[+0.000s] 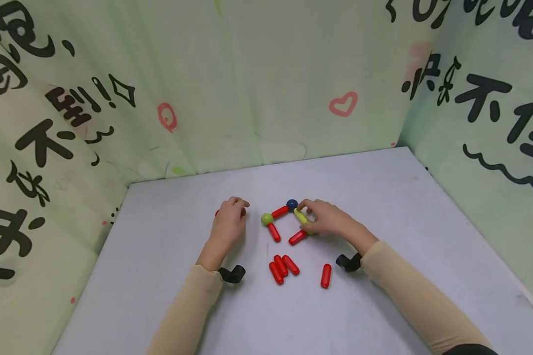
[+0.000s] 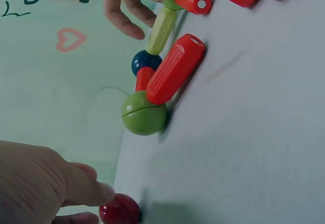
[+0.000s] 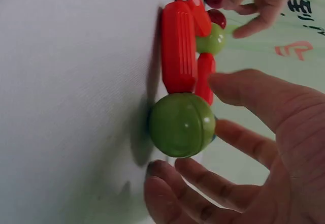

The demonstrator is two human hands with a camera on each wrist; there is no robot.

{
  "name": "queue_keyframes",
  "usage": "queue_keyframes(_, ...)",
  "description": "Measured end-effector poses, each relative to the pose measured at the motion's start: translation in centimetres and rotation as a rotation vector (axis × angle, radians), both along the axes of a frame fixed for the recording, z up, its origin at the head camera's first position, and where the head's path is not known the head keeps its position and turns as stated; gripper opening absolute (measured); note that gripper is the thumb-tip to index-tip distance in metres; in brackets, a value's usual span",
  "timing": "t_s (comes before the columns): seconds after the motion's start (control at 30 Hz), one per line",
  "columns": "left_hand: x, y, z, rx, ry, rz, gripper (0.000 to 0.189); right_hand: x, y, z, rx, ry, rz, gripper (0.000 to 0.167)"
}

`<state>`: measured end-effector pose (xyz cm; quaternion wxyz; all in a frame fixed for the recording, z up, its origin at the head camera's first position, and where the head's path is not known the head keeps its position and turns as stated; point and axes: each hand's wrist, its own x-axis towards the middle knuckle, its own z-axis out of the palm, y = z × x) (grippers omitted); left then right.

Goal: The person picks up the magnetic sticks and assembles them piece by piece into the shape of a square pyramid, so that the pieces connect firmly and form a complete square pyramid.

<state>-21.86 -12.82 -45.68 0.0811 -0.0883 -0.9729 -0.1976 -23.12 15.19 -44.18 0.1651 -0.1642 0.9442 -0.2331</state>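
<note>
Left hand point(image 1: 227, 224): I saw its fingers loosely bent low over the bench point(image 1: 169, 281), one fingertip meeting a red ball point(image 2: 122, 211); whether that grip pinched the ball, I could not tell.
Second red ball point(image 3: 218, 19): from the right wrist I made out a pair of them, both close by the left hand.
Right hand point(image 1: 330, 220): its grip stood wide, thumb and fingers spread about the right green ball point(image 3: 182, 125) without closing round it; in my head view the thumb and forefinger were beside the yellow-green stick point(image 1: 300, 216), contact unclear.
Chain on the bench: I traced it from the near left red stick point(image 1: 274, 232) to the left green ball point(image 1: 267, 219), then the far red stick point(image 1: 280, 212), the blue ball point(image 1: 292, 204), the yellow-green stick, the right green ball and the near right red stick point(image 1: 297, 237).
Gap: the near ends of the two near sticks stood apart, leaving the outline unclosed.
Loose red sticks point(image 1: 290, 265): three lay bunched nearer the wearer than the chain; a fourth stick point(image 1: 326, 276) lay apart, to their right.
Wrists: I had a black mount point(image 1: 232, 274) at the left cuff and another mount point(image 1: 348, 263) at the right.
Backdrop: pale cloth point(image 1: 284, 74) carried black writing and a pink heart point(image 1: 335, 111).
</note>
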Motion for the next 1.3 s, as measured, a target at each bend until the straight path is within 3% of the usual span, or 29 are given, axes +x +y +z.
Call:
queue_keyframes(0.2, -0.2, -0.8, -0.8, 0.014, -0.049, 0.006, 0.030, 0.5, 0.3, 0.0, 0.008, 0.008, 0.116, 0.031)
queue_keyframes(0.33, -0.2, -1.1, -1.0, 0.012, -0.098, 0.021, 0.031, 0.8, 0.1, -0.3, -0.017, 0.009, 0.103, 0.022)
queue_keyframes(0.53, 0.2, -1.1, -0.9, 0.020, -0.140, -0.008, 0.030, 1.0, -0.3, -0.5, -0.043, 0.017, 0.082, 0.015)
queue_keyframes(0.77, 1.8, 0.3, -0.3, 0.065, -0.206, -0.123, 0.028, 1.2, -0.3, -0.6, -0.044, 0.038, 0.085, 0.015)
queue_keyframes(1.07, 3.1, 1.6, -0.6, 0.109, -0.269, -0.259, 0.024, 1.2, -0.5, -0.4, -0.042, 0.059, 0.098, 0.014)
queue_keyframes(1.17, 3.2, 2.0, -0.9, 0.120, -0.267, -0.328, 0.024, 1.1, -0.6, -0.5, -0.049, 0.063, 0.108, 0.014)
queue_keyframes(1.3, 3.3, 2.4, -1.4, 0.127, -0.230, -0.372, 0.026, 1.0, -0.7, -0.7, -0.052, 0.058, 0.120, 0.016)
